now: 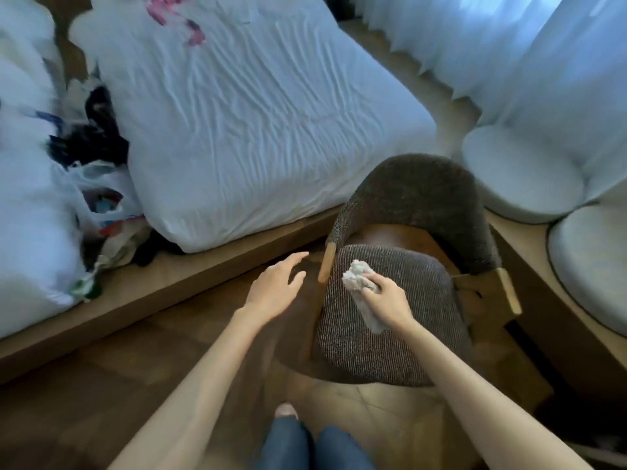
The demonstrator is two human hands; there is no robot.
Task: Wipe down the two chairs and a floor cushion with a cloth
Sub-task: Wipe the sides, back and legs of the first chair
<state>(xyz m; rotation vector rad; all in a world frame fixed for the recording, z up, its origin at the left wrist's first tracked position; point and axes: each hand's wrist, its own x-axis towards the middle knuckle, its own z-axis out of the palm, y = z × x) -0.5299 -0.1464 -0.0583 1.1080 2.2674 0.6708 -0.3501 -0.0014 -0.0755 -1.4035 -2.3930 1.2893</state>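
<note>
**Wiping the chair seat**

Your right grip [386, 300] is curling round the bunched cloth [356, 276], pressing it onto the chair [390, 347] seat beneath for scrubbing. Your left grip [271, 293] is hovering spread and empty just left, likely to steady the chair.

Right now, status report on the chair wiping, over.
Right hand grips cloth, cloth down on brown chair seat. Left hand open, holding nothing, left of the seat. Nothing else on the seat blocking the wipe.

Crumpled white cloth [360, 289] lies on brown woven chair [390, 320] seat.
</note>
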